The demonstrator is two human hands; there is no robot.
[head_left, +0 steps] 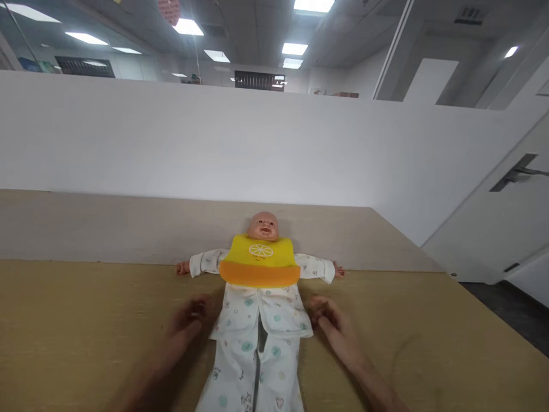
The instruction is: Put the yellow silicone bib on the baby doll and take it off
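Note:
A baby doll (263,226) lies on its back, arms stretched out to both sides. It wears a white jacket (281,312) and matching trousers (281,366), printed with small pale green and brown figures. Over its chest lies a yellow bib (278,249) with an orange pocket and a white citrus-slice print. My left hand (189,323), blurred, hovers beside the jacket's left edge, thumb and loosely curled fingers apart. On the other side my right hand (332,320) is close to the jacket's lower corner, fingers loosely bent and apart; whether they touch the cloth I cannot tell.
The doll lies across a light wooden tabletop (86,326) and a paler board (107,226) behind it. A white wall (193,143) with glass above stands at the back. At right, a door with a metal handle (518,171) is visible past the table's edge.

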